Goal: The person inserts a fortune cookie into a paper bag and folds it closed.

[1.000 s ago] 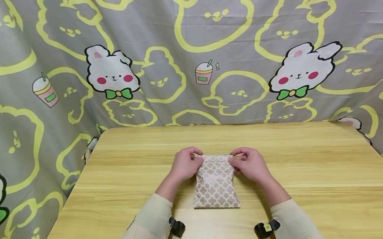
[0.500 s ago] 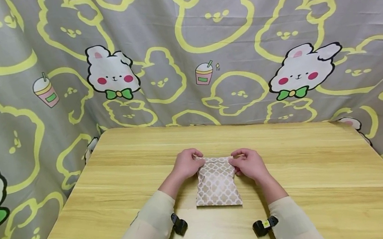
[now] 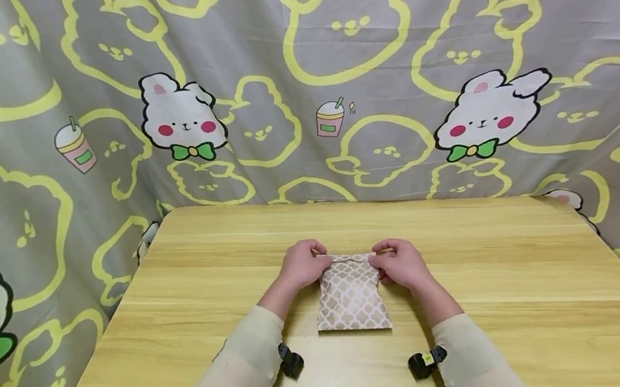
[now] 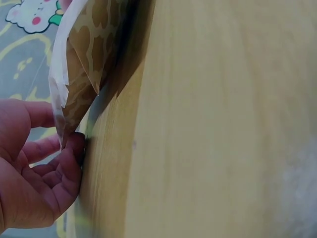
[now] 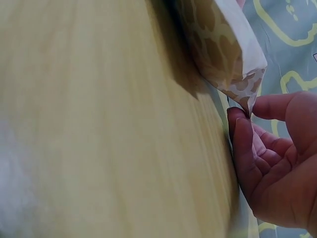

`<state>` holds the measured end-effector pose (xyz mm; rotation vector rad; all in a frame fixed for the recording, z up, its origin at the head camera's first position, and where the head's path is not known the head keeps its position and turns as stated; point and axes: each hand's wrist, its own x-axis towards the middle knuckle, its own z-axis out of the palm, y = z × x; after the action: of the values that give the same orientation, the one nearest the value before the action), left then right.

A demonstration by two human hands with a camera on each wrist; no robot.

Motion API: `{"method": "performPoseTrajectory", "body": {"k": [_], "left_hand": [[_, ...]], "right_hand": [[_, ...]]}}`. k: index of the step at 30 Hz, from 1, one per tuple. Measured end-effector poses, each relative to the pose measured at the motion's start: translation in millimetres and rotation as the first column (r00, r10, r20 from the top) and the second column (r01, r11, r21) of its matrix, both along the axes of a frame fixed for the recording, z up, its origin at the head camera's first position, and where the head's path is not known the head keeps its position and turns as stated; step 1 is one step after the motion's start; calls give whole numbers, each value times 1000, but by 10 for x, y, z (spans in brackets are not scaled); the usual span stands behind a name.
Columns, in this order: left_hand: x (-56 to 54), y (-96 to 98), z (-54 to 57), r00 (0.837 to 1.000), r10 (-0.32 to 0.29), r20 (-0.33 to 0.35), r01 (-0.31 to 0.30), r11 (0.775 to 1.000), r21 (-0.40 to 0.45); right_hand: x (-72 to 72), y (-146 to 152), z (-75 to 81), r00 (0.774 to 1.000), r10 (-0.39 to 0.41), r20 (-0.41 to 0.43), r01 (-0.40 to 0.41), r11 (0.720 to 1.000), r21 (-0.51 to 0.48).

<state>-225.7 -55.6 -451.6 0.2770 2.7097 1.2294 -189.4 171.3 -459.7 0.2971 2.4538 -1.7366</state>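
Observation:
A paper bag with a tan and white lattice print lies across the middle of the head view, its near edge close over the wooden table. A crease runs along its far edge. My left hand pinches the far left corner between thumb and fingers. At the far right corner, my right hand holds the bag in the same way. The left wrist view shows the bag's pleated side narrowing to the pinched corner. In the right wrist view, a white band runs along the bag's upper edge. The bag's inside is hidden.
The wooden table reaches out on all sides of the bag. Behind it and to the left hangs a grey curtain with cartoon rabbits. A black camera sits on the left wrist, another black camera on the right.
The bag has shifted slightly to the right and away from me, its near edge turning a little more level. Both hands keep hold of its far corners.

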Motion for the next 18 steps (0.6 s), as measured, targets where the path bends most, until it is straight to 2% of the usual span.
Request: {"method": "performPoseTrajectory", "body": {"k": [11, 18], "left_hand": [[-20, 13, 1, 1000, -7, 8, 7, 1000, -18], [-93, -74, 54, 1000, -4, 19, 4, 1000, -23]], "right_hand": [[-8, 3, 41, 1000, 15, 22, -16, 999, 45], [-37, 54, 102, 998, 48, 38, -52, 991, 121]]}}
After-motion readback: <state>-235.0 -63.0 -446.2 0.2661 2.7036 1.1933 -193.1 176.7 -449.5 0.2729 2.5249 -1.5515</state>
